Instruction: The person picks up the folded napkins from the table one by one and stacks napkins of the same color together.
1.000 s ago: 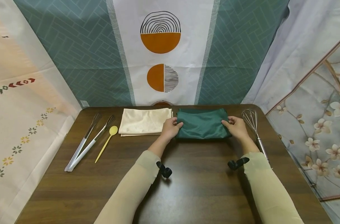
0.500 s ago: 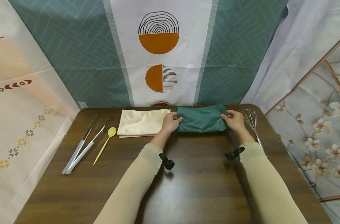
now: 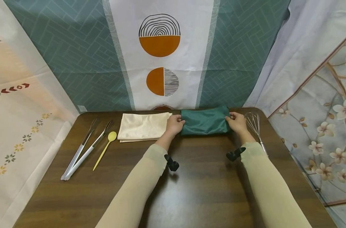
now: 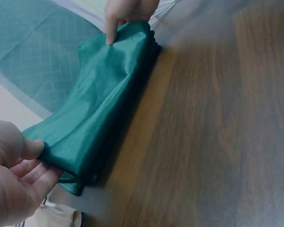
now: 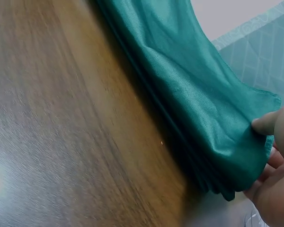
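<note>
A dark green satin cloth napkin (image 3: 205, 121), folded in several layers, lies near the table's back edge. My left hand (image 3: 174, 124) pinches its left end between thumb and fingers, as the left wrist view also shows, where the thumb presses on top of the cloth (image 4: 85, 118). At the other end, my right hand (image 3: 238, 122) grips the napkin's right side, thumb above and fingers beneath in the right wrist view. Just left of my left hand is a folded cream cloth napkin (image 3: 143, 126).
A yellow spoon (image 3: 112, 136) and metal tongs (image 3: 79, 158) with light handles lie on the left of the brown table (image 3: 190, 190). Beyond my right hand rests a wire whisk (image 3: 254, 125). Patterned fabric hangs behind and at both sides.
The green napkin's near edge has moved back, away from me, and the cloth looks narrower front to back. Both hands keep hold of its ends. The head view has shifted slightly.
</note>
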Tool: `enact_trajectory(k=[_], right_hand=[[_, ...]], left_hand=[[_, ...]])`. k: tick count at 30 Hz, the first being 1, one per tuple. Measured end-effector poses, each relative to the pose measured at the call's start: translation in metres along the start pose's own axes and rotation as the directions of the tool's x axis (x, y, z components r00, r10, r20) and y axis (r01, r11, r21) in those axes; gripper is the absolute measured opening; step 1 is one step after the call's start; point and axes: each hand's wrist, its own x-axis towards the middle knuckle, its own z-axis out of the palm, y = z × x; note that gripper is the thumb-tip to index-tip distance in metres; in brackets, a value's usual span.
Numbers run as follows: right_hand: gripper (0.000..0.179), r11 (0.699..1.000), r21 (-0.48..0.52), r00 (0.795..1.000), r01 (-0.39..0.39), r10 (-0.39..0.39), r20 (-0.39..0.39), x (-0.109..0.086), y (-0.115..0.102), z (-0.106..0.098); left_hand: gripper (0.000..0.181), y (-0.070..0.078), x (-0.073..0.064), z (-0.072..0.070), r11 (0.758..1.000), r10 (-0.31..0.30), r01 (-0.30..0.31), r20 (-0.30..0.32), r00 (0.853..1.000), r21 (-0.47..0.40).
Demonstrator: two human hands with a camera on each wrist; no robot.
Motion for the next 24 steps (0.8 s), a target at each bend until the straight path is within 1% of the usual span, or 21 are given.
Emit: enact_trajectory(k=[5, 8, 12, 16, 18, 24], right_hand=[[0.048, 1.0, -0.008, 0.999, -0.002, 0.002, 0.033, 0.005, 0.004, -0.002], [0.049, 1.0, 0.003, 0.999, -0.003, 0.003, 0.038, 0.007, 0.007, -0.002], [0.047, 1.0, 0.006, 0.999, 0.006, -0.006, 0.037, 0.01, 0.01, -0.001], [0.046, 0.999, -0.042, 0.998, 0.008, -0.005, 0.063, 0.011, 0.013, 0.0], [0.045, 0.999, -0.048, 0.998, 0.005, -0.002, 0.068, 0.012, 0.015, 0.0], [0.044, 1.0, -0.031, 0.999, 0.003, -0.001, 0.041, 0.014, 0.018, 0.0]], left_hand=[[0.042, 0.0, 0.005, 0.006, 0.999, -0.032, 0.032, -0.023, 0.999, -0.035], [0.041, 0.002, 0.008, 0.01, 0.998, -0.032, 0.029, -0.047, 0.998, -0.048], [0.039, 0.004, 0.011, 0.012, 0.999, -0.025, 0.023, -0.092, 0.995, -0.028], [0.038, 0.002, 0.013, 0.013, 0.999, -0.038, 0.04, -0.103, 0.994, 0.011], [0.037, 0.002, 0.013, 0.014, 0.999, -0.038, 0.042, -0.11, 0.993, 0.03], [0.035, 0.003, 0.015, 0.016, 0.998, -0.036, 0.042, -0.145, 0.989, 0.04]])
